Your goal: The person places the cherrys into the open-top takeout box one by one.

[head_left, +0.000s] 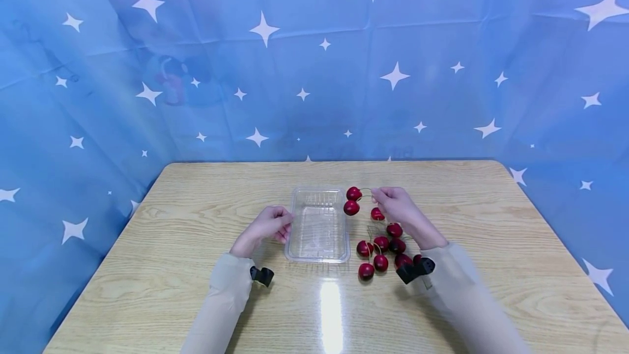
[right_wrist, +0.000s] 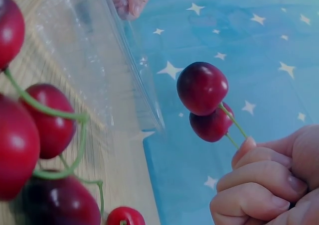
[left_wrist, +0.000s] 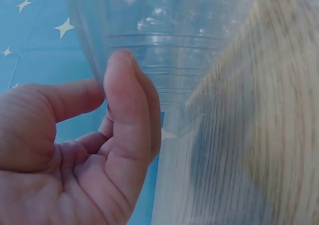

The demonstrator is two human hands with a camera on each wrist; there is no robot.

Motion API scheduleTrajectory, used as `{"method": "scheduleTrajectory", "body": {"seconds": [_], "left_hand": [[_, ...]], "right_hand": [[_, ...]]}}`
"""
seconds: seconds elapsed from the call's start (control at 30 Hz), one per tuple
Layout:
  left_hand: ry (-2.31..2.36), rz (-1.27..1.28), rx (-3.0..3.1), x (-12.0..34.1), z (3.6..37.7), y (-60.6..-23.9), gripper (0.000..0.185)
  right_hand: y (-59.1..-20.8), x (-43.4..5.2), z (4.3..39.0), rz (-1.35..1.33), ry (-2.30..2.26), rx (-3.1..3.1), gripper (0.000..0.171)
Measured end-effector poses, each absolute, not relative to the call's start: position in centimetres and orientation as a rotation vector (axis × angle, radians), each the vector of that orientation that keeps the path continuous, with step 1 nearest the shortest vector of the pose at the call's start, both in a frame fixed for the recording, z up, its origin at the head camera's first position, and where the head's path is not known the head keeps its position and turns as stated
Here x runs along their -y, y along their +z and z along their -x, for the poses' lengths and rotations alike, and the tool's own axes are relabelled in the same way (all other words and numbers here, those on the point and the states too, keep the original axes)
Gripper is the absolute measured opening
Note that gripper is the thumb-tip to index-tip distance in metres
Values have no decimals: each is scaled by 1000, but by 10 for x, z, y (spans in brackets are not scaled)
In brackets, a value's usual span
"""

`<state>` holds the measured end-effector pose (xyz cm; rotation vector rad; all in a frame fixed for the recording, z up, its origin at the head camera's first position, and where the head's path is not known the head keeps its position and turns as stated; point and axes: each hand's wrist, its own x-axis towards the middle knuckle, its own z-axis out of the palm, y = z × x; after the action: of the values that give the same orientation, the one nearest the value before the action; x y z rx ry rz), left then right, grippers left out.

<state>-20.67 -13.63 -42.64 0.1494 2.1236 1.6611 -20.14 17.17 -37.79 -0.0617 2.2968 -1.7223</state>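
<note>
A clear plastic tray [head_left: 339, 223] lies empty in the middle of the wooden table [head_left: 196, 201]. My left hand [head_left: 285, 226] holds its left rim, with a curled finger [left_wrist: 127, 100] pressed on the tray wall [left_wrist: 174, 36] and the thumb beside it. My right hand [head_left: 375, 195] pinches the green stems of a pair of dark red cherries [head_left: 352, 201], which hang just above the tray's far right corner. In the right wrist view the cherry pair [right_wrist: 202, 88] dangles from my fingertips [right_wrist: 244, 148], beside the tray [right_wrist: 89, 60].
Several loose cherries [head_left: 383, 247] with stems lie in a cluster on the table right of the tray, under my right forearm; the cluster [right_wrist: 45, 115] is close in the right wrist view. A blue starred cloth [head_left: 314, 70] walls the table on three sides.
</note>
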Motion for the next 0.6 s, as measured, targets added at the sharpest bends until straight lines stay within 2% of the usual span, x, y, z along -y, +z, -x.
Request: {"method": "scheduleTrajectory", "body": {"seconds": [0.33,0.6], "left_hand": [[1675,-162,-2081,135,207,-427,19],[1659,-140,-2077,136,208,-426,19]], "right_hand": [[-379,-148,208,11,-1667,-2315,30],[-382,-126,215,77,-1702,-2324,32]]}}
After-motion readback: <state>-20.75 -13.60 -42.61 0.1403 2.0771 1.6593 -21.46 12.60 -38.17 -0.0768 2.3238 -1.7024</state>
